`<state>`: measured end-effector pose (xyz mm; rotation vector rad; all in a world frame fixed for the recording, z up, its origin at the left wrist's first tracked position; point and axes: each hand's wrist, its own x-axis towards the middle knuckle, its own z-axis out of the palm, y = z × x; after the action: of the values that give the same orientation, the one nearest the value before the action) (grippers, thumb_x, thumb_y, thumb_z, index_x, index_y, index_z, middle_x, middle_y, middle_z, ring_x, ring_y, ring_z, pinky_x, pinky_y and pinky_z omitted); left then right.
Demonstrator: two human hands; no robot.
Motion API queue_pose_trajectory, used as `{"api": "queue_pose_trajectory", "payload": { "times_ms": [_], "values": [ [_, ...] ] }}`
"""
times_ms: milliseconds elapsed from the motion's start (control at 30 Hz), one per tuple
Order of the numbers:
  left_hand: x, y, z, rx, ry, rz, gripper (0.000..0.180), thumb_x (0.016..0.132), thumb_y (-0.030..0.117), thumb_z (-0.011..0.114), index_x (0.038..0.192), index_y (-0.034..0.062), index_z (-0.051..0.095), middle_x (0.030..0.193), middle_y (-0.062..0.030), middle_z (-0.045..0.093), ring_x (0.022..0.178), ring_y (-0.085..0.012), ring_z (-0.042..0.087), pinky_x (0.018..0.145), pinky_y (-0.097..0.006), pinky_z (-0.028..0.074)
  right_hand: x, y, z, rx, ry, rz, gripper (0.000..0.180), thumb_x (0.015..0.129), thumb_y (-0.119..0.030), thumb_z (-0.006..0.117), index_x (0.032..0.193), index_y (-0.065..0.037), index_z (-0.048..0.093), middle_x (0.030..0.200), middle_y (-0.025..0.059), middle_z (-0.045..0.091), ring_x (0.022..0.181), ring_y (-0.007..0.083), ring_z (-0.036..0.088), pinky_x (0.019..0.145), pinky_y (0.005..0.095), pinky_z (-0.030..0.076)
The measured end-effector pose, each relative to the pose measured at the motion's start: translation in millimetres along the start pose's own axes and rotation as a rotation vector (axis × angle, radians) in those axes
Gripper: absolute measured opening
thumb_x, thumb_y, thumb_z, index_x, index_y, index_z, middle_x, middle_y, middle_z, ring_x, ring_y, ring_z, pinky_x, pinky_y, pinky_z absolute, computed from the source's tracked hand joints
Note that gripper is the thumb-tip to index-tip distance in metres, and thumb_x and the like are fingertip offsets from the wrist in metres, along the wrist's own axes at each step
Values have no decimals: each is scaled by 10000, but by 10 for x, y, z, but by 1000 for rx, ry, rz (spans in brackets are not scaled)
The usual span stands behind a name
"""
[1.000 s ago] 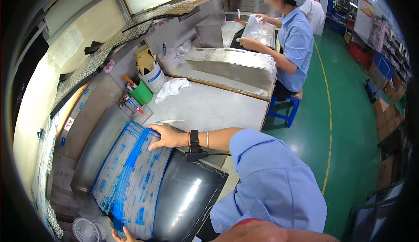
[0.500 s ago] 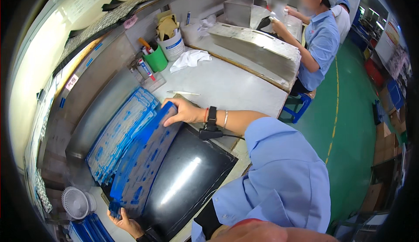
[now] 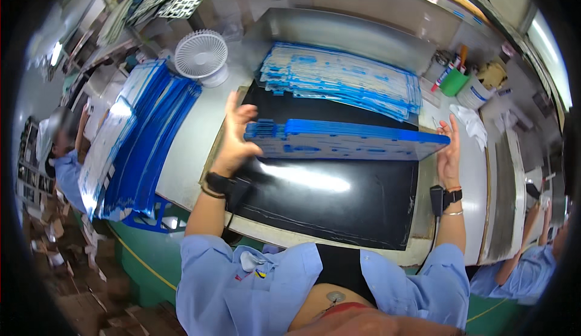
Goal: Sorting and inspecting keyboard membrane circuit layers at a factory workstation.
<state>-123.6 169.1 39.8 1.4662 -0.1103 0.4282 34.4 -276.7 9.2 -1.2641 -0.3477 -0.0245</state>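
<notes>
We have a long white tabletop (image 3: 175, 169) carrying a black mat (image 3: 339, 209) near its front edge. A large pile of blue-edged sheets (image 3: 139, 133) lies toward the tabletop's left end, and a loose pile (image 3: 342, 75) lies along the mat's back edge. Our stack of sheets (image 3: 351, 142) stands on its long side over the middle of the mat, between the mat's left and right edges.

Caution: the stack could topple toward the mat's front edge, since its footing is narrow and its face tall. Sheets could also slide out of line if we press the ends unequally; the left end already looks stepped. A backward lean could disturb the loose pile, whose front margin is ragged.

Hand pose: our right hand (image 3: 448, 157) holds the stack's right end, fingers pointing up, beside the mat's right edge. Our left hand (image 3: 236, 139) is spread wide at the left end, palm inward, thumb lowest; blur there prevents us confirming contact. Both forearms reach across the tabletop's front edge.
</notes>
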Motion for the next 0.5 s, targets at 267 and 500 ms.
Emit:
{"api": "queue_pose_trajectory", "payload": {
  "times_ms": [267, 500],
  "values": [
    [-47, -52, 81, 91, 58, -47, 870, 641, -2, 823, 1378, 66, 366, 953, -5, 492, 919, -107, 528, 887, -251, 440, -61, 41, -237, -127, -36, -7, 645, 689, -113, 807, 1259, -52, 512, 1052, 13, 559, 925, 121, 554, 836, 246, 433],
    [-22, -8, 196, 257, -61, -49, 1121, 566, 111, 880, 1472, 111, 220, 1024, -14, 466, 947, -117, 484, 912, -265, 399, -52, -52, -52, -69, -73, -33, 564, 687, -83, 777, 1200, -61, 542, 964, -20, 542, 830, 78, 523, 765, 199, 417]
  ]
}}
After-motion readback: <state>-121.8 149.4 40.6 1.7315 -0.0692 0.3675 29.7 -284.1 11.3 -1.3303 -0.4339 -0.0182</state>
